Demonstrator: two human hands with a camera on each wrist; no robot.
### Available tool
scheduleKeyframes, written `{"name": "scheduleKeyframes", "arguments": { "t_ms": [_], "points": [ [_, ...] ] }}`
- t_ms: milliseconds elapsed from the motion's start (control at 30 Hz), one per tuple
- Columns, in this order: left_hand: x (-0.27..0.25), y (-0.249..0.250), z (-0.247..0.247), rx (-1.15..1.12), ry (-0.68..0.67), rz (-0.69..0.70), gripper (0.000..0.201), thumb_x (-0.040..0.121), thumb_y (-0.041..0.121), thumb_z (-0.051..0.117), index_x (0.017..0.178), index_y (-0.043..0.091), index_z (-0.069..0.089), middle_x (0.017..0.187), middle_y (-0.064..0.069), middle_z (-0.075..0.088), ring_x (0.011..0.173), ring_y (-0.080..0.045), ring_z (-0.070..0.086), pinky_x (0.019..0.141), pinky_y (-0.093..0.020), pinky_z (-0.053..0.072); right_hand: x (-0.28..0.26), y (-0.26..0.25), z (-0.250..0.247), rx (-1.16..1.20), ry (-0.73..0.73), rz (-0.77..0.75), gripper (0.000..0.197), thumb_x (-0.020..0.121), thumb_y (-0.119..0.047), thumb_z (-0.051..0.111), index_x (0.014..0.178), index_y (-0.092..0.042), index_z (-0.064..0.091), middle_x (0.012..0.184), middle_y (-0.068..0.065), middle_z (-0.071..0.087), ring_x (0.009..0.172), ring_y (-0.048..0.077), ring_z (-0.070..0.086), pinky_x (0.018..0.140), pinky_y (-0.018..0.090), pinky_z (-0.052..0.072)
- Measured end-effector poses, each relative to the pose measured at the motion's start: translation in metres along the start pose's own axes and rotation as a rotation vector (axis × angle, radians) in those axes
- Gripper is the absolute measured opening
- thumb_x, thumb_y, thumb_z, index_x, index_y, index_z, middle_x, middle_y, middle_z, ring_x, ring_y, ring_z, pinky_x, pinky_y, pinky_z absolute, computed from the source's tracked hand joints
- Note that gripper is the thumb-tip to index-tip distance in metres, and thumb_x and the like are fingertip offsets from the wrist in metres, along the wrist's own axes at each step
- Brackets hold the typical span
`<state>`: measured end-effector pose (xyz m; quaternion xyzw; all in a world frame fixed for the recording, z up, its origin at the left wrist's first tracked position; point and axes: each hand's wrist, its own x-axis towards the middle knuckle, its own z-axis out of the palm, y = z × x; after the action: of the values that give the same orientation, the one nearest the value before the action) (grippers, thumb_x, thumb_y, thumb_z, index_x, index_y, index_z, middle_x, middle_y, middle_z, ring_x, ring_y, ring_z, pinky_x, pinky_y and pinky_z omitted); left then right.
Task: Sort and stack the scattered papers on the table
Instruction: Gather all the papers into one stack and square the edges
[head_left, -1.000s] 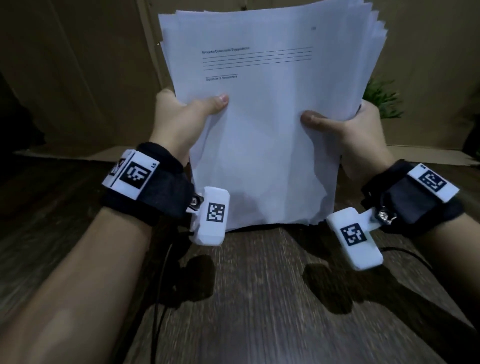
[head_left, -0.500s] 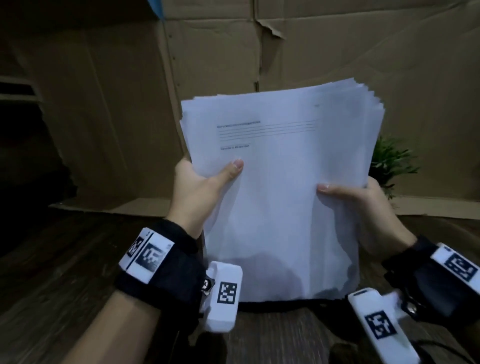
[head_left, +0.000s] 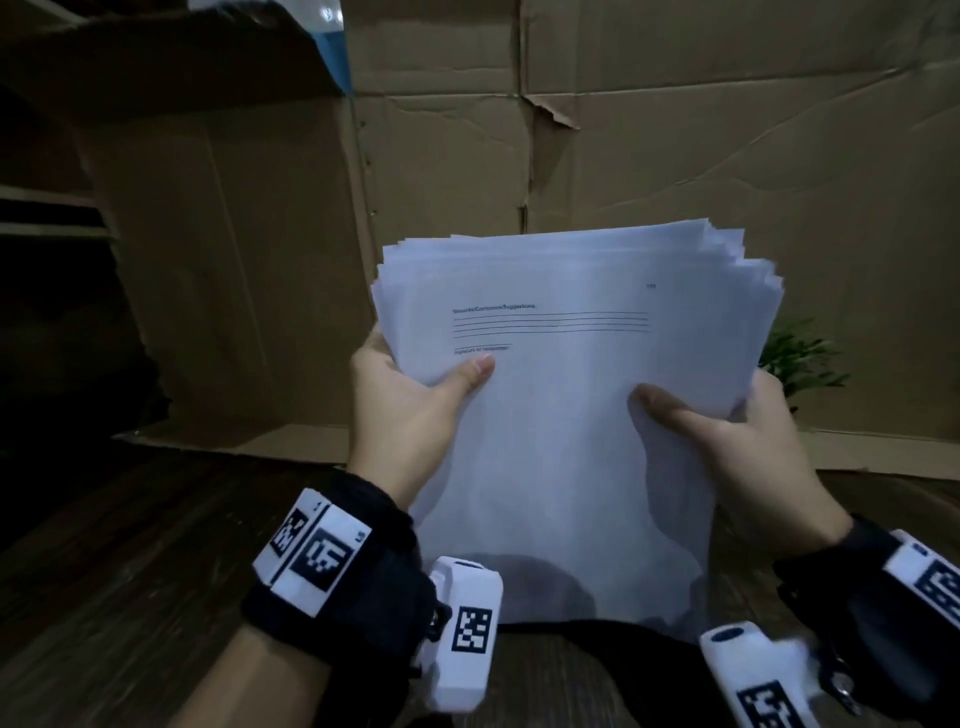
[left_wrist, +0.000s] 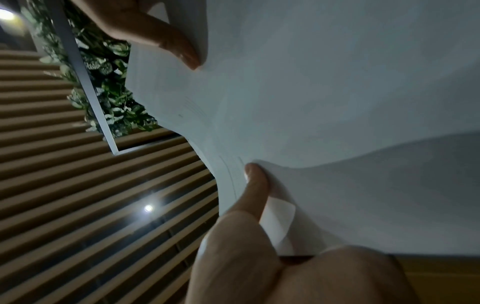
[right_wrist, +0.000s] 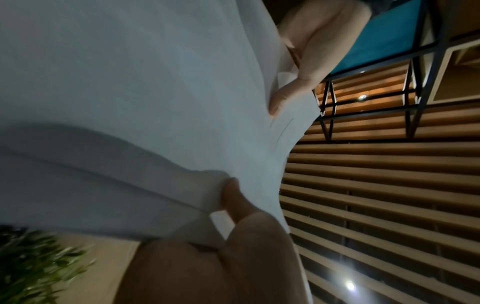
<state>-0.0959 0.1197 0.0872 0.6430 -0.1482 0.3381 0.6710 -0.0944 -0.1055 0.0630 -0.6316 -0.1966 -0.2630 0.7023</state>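
A stack of white papers (head_left: 566, 415) stands upright on its bottom edge on the dark wooden table (head_left: 130, 571). The front sheet carries a few printed lines near its top. My left hand (head_left: 405, 410) grips the stack's left side, thumb on the front sheet. My right hand (head_left: 727, 447) grips the right side the same way. The top edges of the sheets are fanned and uneven. The left wrist view shows the papers (left_wrist: 324, 102) pinched under my left thumb (left_wrist: 255, 185). In the right wrist view my right thumb (right_wrist: 233, 197) presses the papers (right_wrist: 130, 92).
Flattened brown cardboard (head_left: 649, 156) stands as a wall behind the table. A small green plant (head_left: 800, 353) sits at the right behind the stack. Dark shelving (head_left: 47, 208) is at the far left.
The stack sits lower in the head view than one second ago, and more of the cardboard above it shows. Both hands keep the same grip.
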Motion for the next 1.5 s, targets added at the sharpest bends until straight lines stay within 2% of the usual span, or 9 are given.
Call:
{"name": "scheduleKeyframes", "arguments": {
  "t_ms": [200, 433, 567, 767, 1000, 1167, 1300, 1400, 1500],
  "points": [
    [-0.003, 0.003, 0.003, 0.187, 0.006, 0.033, 0.044, 0.077, 0.012, 0.082, 0.116, 0.020, 0.062, 0.104, 0.013, 0.069, 0.095, -0.002, 0.067, 0.084, -0.032, 0.059, 0.004, 0.001, -0.003, 0.003, 0.042, 0.029, 0.029, 0.086, 0.006, 0.069, 0.110, -0.010, 0.070, 0.105, 0.001, 0.077, 0.097, 0.022, 0.073, 0.081, 0.035, 0.060],
    [0.008, 0.047, -0.018, 0.524, -0.183, 0.262, 0.082, 0.081, 0.019, 0.078, 0.139, 0.051, 0.029, 0.121, 0.013, 0.049, 0.113, -0.004, 0.052, 0.098, -0.037, 0.051, 0.006, 0.000, -0.008, -0.016, 0.034, 0.012, 0.038, 0.081, -0.002, 0.076, 0.117, -0.010, 0.067, 0.107, -0.002, 0.076, 0.097, 0.017, 0.073, 0.075, 0.028, 0.060],
    [0.022, 0.058, -0.018, 0.788, -0.269, 0.277, 0.056, 0.084, 0.036, 0.073, 0.133, 0.048, 0.047, 0.118, 0.010, 0.041, 0.097, 0.017, 0.037, 0.082, -0.009, 0.034, 0.007, -0.001, -0.008, 0.053, 0.055, 0.008, 0.044, 0.079, -0.015, 0.077, 0.122, -0.011, 0.065, 0.115, 0.001, 0.074, 0.104, 0.022, 0.071, 0.085, 0.040, 0.057],
    [0.022, 0.059, -0.023, 0.811, -0.135, 0.241, 0.031, 0.090, 0.032, 0.067, 0.119, 0.040, 0.059, 0.117, 0.006, 0.046, 0.106, -0.008, 0.042, 0.088, -0.023, 0.034, 0.008, -0.002, -0.009, 0.073, -0.034, 0.085, 0.038, 0.080, -0.017, 0.075, 0.117, -0.012, 0.068, 0.111, 0.001, 0.076, 0.101, 0.021, 0.072, 0.085, 0.035, 0.061],
    [0.017, 0.055, -0.008, 0.905, -0.292, 0.295, 0.054, 0.095, 0.035, 0.060, 0.143, 0.048, 0.039, 0.132, 0.009, 0.033, 0.116, -0.007, 0.040, 0.097, -0.024, 0.032, 0.009, -0.001, -0.008, 0.076, -0.008, 0.084, 0.030, 0.084, -0.005, 0.074, 0.113, -0.010, 0.070, 0.108, 0.002, 0.076, 0.099, 0.020, 0.073, 0.085, 0.034, 0.061],
    [0.017, 0.049, -0.017, 0.929, -0.108, 0.335, 0.041, 0.094, 0.030, 0.063, 0.134, 0.035, 0.054, 0.120, 0.009, 0.035, 0.105, -0.001, 0.036, 0.091, -0.014, 0.028, 0.009, -0.006, -0.012, 0.094, -0.079, 0.131, 0.024, 0.085, -0.010, 0.070, 0.110, -0.008, 0.071, 0.104, 0.003, 0.077, 0.091, 0.020, 0.074, 0.074, 0.028, 0.061],
    [0.014, 0.044, -0.020, 0.893, -0.016, 0.299, 0.032, 0.093, 0.030, 0.064, 0.124, 0.030, 0.059, 0.120, 0.010, 0.039, 0.104, -0.001, 0.037, 0.078, -0.001, 0.029, 0.007, -0.001, -0.008, 0.062, -0.158, 0.185, 0.027, 0.088, -0.014, 0.068, 0.114, -0.006, 0.070, 0.108, 0.005, 0.077, 0.098, 0.025, 0.074, 0.082, 0.035, 0.061],
    [0.013, 0.036, -0.022, 0.723, 0.012, 0.239, 0.055, 0.087, 0.031, 0.071, 0.136, 0.034, 0.046, 0.124, 0.010, 0.045, 0.107, -0.003, 0.046, 0.091, -0.011, 0.037, 0.005, 0.006, -0.003, 0.116, -0.082, 0.166, 0.026, 0.094, -0.010, 0.062, 0.118, 0.000, 0.067, 0.110, 0.010, 0.075, 0.099, 0.029, 0.073, 0.080, 0.034, 0.061],
    [0.003, 0.022, -0.026, 0.299, -0.045, -0.071, 0.102, 0.074, 0.025, 0.084, 0.150, 0.036, 0.016, 0.119, 0.018, 0.050, 0.103, -0.001, 0.060, 0.089, -0.028, 0.051, 0.005, 0.011, -0.001, 0.230, 0.001, 0.175, 0.030, 0.097, -0.004, 0.056, 0.125, 0.005, 0.062, 0.117, 0.015, 0.072, 0.104, 0.029, 0.071, 0.081, 0.032, 0.061]
  ]
}}
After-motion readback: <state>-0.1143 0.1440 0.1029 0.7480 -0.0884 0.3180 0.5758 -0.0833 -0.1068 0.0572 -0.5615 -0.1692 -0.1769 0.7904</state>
